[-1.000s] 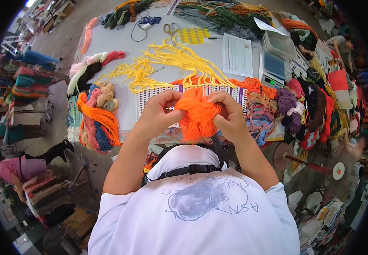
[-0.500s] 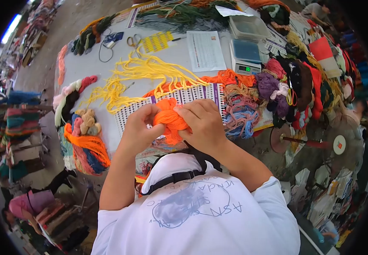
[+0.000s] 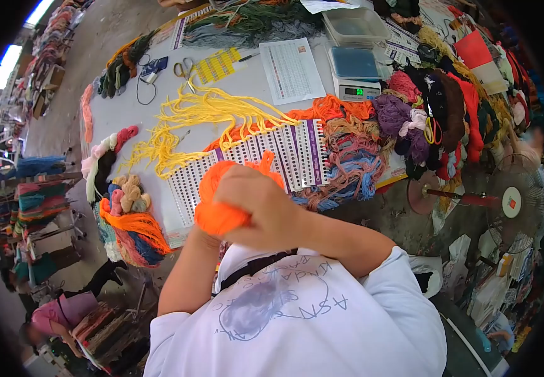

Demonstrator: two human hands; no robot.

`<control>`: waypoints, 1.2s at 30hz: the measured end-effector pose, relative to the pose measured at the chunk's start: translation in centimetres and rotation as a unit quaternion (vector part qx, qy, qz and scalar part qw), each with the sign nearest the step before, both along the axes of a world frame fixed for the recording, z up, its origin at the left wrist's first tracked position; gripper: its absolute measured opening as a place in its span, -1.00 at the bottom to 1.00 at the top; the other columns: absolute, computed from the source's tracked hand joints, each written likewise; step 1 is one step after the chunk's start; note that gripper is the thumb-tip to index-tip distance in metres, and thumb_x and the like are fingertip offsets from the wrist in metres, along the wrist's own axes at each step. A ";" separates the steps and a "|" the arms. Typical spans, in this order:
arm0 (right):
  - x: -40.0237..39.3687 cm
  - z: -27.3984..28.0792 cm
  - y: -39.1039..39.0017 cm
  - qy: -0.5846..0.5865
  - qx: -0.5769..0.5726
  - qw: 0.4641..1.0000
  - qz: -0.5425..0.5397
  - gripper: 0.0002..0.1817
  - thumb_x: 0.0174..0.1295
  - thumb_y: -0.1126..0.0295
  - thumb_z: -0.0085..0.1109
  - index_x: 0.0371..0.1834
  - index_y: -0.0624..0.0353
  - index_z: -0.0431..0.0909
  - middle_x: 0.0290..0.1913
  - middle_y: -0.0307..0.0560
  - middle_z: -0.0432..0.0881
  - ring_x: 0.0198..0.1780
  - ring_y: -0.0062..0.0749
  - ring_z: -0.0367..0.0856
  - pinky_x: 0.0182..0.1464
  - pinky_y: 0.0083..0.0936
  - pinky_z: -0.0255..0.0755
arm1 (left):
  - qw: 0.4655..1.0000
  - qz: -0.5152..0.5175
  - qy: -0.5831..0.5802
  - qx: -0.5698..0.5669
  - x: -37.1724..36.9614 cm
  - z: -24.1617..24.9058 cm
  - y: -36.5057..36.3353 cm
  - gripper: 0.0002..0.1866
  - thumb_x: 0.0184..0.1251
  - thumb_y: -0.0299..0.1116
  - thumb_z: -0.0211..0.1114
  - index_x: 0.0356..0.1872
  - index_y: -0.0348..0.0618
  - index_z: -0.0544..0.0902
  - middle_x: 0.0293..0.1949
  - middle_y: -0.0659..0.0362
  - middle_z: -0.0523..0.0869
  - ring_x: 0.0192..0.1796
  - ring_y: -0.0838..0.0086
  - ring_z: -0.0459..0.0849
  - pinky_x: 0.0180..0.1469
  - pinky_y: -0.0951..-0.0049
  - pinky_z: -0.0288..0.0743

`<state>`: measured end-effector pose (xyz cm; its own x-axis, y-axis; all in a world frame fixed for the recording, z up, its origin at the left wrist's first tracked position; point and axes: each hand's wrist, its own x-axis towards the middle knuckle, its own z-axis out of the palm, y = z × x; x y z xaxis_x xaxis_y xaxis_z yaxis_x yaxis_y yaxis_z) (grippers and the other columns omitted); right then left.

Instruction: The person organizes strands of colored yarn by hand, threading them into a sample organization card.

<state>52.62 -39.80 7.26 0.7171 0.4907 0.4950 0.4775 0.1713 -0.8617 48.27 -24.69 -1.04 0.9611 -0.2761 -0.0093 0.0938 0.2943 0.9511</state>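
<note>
Busy workshop: dark floor, racks of coloured yarn off to the left, a fan (image 3: pixel 511 202) at the right, and a person in a pink top (image 3: pixel 74 311) at the lower left. We've got a pale table (image 3: pixel 121 114) covered in yarn and supplies.

Right hand (image 3: pixel 260 204): fingers curled, clamped on an orange yarn bundle (image 3: pixel 216 215); we see the back of the hand on top, the bundle bulging out on its left side and a bit showing above. Left hand (image 3: pixel 204 240): mostly hidden under or behind the bundle, only a bit by the wrist showing, so we can't tell how far open its fingers are or what they grip. Hands are close together, bundle between camera and left hand, in front of the white shirt (image 3: pixel 297 314) and over the near table edge.

Just beyond the hands, we log punched card strips (image 3: pixel 295 154) with purple labels, fanned side by side. Yellow cords (image 3: pixel 221 113) lie across their far ends, loose ends trailing left. Mixed blue-pink yarn (image 3: pixel 353 173) sits right of the strips; skeins (image 3: pixel 135 227) in orange, tan and blue lie at the table's left edge. Farther back: scissors (image 3: pixel 184 68), a printed sheet (image 3: pixel 292 72), and a digital scale (image 3: pixel 356 92) with lit green digits.
</note>
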 end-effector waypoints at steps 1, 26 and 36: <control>0.7 0.3 -0.1 0.127 0.012 0.992 0.023 -0.77 -0.14 0.56 0.22 -0.34 0.17 0.49 -0.34 -0.16 0.53 -0.24 -0.38 0.51 -0.16 -0.41 0.38 | 0.905 0.048 0.264 -0.329 -0.7 2.2 -1.4 -0.59 0.34 -0.21 0.14 0.11 -0.23 0.48 0.10 0.08 0.55 0.09 0.41 0.57 0.11 0.34 0.49; -0.8 2.5 7.7 0.126 -0.088 0.966 0.206 -0.75 0.19 0.33 -0.01 -0.24 0.34 0.42 -0.23 0.18 0.53 -0.14 0.03 0.54 -0.14 -0.27 0.45 | 0.990 0.134 -0.005 -0.049 -4.8 9.4 3.9 -0.04 0.22 0.41 -0.09 0.28 -0.38 0.24 0.27 -0.11 0.37 0.30 0.15 0.36 0.32 0.16 0.22; -1.4 -0.1 5.4 0.057 -0.018 0.994 0.092 -0.57 0.10 0.26 0.21 0.00 0.23 0.42 -0.07 0.08 0.50 0.02 -0.02 0.48 0.09 -0.19 0.35 | 0.956 0.250 -0.129 0.088 -2.6 13.9 4.9 -0.61 0.42 -0.19 -0.07 0.02 -0.31 0.48 0.03 -0.18 0.54 0.23 0.05 0.45 0.29 0.03 0.21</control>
